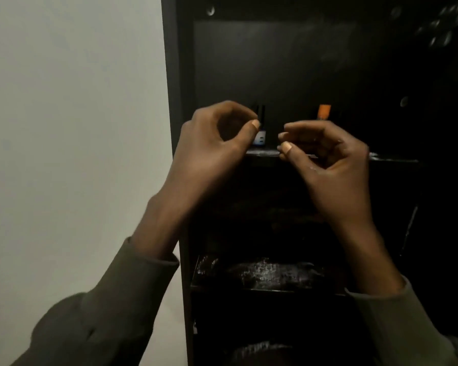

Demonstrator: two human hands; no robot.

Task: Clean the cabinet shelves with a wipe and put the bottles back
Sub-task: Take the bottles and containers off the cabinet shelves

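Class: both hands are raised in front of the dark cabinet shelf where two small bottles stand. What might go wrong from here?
1. The left hand is right in front of the dark-capped bottle; a careless move could topple it.
2. The orange-capped bottle stands in deep shadow behind the right hand, so it is easy to bump.
3. The lower shelf glistens, possibly wet; bottles might slip.

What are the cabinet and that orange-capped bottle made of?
The cabinet looks like dark matte board, perhaps laminate: flat panels with a dull sheen. The shelf edge shines faintly. The bottle shows only a smooth orange cap, probably plastic; its body is too dark to judge.
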